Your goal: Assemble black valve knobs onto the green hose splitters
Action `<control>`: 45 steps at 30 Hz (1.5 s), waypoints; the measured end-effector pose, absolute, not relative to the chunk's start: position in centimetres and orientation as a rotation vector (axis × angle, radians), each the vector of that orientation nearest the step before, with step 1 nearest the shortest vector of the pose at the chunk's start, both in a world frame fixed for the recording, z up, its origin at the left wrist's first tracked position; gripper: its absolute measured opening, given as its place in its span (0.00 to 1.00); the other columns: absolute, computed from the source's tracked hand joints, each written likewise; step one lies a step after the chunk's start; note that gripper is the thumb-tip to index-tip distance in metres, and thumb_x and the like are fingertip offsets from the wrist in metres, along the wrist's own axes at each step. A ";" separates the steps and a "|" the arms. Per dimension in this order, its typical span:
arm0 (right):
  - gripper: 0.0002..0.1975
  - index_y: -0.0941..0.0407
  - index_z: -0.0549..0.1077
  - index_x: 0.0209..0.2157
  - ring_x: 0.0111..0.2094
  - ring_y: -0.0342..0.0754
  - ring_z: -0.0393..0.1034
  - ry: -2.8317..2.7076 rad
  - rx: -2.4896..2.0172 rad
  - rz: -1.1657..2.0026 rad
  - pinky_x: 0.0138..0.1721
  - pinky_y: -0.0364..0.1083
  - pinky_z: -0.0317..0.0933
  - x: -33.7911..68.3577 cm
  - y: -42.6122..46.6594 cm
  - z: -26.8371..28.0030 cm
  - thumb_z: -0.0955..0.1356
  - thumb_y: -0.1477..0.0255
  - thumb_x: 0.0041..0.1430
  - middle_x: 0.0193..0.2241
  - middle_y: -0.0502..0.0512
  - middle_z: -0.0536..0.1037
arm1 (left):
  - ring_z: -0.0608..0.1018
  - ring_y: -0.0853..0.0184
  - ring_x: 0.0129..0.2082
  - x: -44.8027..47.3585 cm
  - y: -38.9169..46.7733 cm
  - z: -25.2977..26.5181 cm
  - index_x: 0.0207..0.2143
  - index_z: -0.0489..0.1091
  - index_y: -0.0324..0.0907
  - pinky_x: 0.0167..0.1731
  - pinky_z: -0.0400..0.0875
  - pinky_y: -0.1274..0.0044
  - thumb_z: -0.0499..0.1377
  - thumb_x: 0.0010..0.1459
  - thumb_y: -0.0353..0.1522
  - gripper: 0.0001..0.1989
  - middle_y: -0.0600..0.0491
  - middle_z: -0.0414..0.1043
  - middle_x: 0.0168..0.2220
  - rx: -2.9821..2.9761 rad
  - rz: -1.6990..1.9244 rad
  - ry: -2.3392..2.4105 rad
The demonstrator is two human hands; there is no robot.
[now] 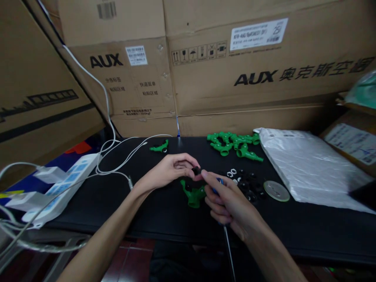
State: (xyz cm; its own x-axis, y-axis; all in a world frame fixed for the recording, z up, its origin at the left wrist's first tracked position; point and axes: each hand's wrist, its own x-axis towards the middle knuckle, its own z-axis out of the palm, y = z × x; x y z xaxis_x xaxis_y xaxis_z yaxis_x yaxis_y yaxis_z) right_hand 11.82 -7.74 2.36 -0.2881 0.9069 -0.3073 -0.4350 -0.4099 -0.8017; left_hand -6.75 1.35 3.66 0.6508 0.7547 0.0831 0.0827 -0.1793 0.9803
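My left hand (172,170) pinches a small round black part (196,170) between thumb and fingers above the table. In my right hand (229,199) a screwdriver (228,246) with a blue handle is wrapped by the fingers, its metal shaft pointing down toward me. The right thumb and forefinger reach the edge of the black part. Just below both hands a green Y-shaped fitting (194,199) stands on the table, partly hidden by the right fingers. Loose black caps (249,184) and white hexagonal nuts (232,172) lie to the right of that hand.
Several green fittings (235,141) are piled at the back right, and another green fitting (160,147) lies back left. A clear round lid (276,190) and a white plastic package (305,168) sit right. A power strip (63,188) and white cables (110,172) occupy the left. Cardboard boxes (202,86) wall the back.
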 end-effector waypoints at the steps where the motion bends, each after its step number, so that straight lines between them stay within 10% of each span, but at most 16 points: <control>1: 0.26 0.54 0.68 0.31 0.12 0.31 0.36 -0.751 -0.976 1.837 0.09 0.31 0.36 11.8 -7.6 2.4 0.78 0.50 0.47 0.12 0.35 0.54 | 0.78 0.70 0.32 -6.5 1.4 3.3 0.39 0.76 0.38 0.38 0.71 0.77 0.68 0.54 0.28 0.09 0.56 0.77 0.30 1.632 0.690 0.679; 45: 0.21 0.54 0.68 0.29 0.11 0.32 0.38 -0.700 -1.108 1.790 0.09 0.33 0.37 12.8 -6.8 1.5 0.77 0.55 0.50 0.11 0.35 0.55 | 0.77 0.71 0.31 -5.6 0.6 1.8 0.48 0.79 0.39 0.33 0.73 0.80 0.61 0.64 0.32 0.12 0.51 0.80 0.38 1.761 0.600 0.689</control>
State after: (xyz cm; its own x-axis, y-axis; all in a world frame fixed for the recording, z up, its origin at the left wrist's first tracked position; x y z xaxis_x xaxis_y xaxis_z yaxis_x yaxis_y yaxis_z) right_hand 12.83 -6.76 1.48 -0.2035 0.8961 -0.3946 -0.3904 -0.4438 -0.8066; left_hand -5.59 0.59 1.79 0.7025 0.7093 0.0580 0.1552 -0.2323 0.9602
